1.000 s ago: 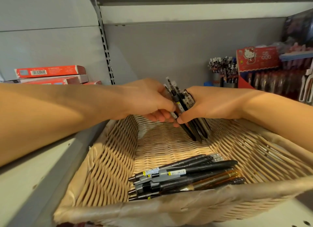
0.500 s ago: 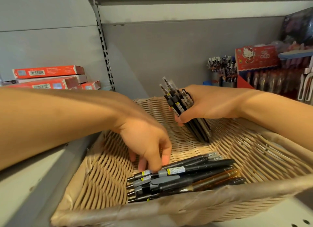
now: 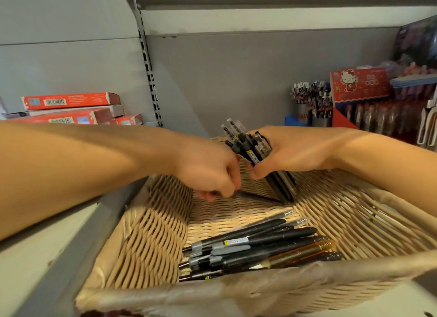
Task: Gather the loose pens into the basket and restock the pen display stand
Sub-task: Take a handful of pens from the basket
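The right hand (image 3: pixel 290 151) clamps a bundle of pens (image 3: pixel 255 156) at centre frame over the basket (image 3: pixel 146 234), the left hand (image 3: pixel 208 175) pinching one more pen (image 3: pixel 257 197); light, stiff and slick, they likely handle best gripped mid-barrel.

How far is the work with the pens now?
Done: a pile of pens lies in the basket. In hand: the right hand grips a bundle of pens; the left hand pinches a single pen. Left: restocking; the red display stand is untouched.
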`<action>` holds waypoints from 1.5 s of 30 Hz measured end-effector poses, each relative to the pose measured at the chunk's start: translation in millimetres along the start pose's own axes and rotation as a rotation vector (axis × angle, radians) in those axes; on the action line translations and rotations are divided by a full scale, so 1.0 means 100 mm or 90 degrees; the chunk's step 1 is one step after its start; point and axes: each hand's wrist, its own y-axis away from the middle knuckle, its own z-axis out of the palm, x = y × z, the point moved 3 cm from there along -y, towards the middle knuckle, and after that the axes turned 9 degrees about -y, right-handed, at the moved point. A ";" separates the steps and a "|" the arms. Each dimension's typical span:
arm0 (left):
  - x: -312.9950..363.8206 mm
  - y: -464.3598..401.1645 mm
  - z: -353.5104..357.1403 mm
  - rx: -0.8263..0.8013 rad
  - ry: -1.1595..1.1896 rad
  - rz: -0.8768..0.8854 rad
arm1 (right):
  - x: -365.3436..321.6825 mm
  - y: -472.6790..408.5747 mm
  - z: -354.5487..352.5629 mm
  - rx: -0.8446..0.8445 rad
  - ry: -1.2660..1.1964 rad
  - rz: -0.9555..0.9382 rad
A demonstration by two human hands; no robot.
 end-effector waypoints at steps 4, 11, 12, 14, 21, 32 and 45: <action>-0.10 -0.04 -0.10 0.130 0.228 -0.005 | -0.02 0.01 -0.02 0.015 -0.031 -0.024; -0.17 -0.01 -0.21 0.251 0.397 0.021 | 0.08 -0.01 -0.02 -0.012 -0.062 -0.016; -0.17 0.00 -0.20 0.241 0.409 0.038 | 0.08 -0.01 -0.02 -0.014 -0.066 -0.017; -0.16 0.02 -0.19 0.212 0.445 0.061 | 0.08 -0.01 -0.02 -0.016 -0.066 -0.020; -0.14 0.07 0.04 -0.076 0.212 -0.060 | 0.05 0.01 -0.01 -0.038 -0.054 -0.024; 0.19 0.14 0.22 -0.224 -0.132 0.044 | 0.03 0.01 -0.02 -0.020 -0.034 -0.033; -0.15 0.07 -0.24 0.254 0.431 0.010 | 0.08 -0.02 -0.07 0.065 -0.209 -0.052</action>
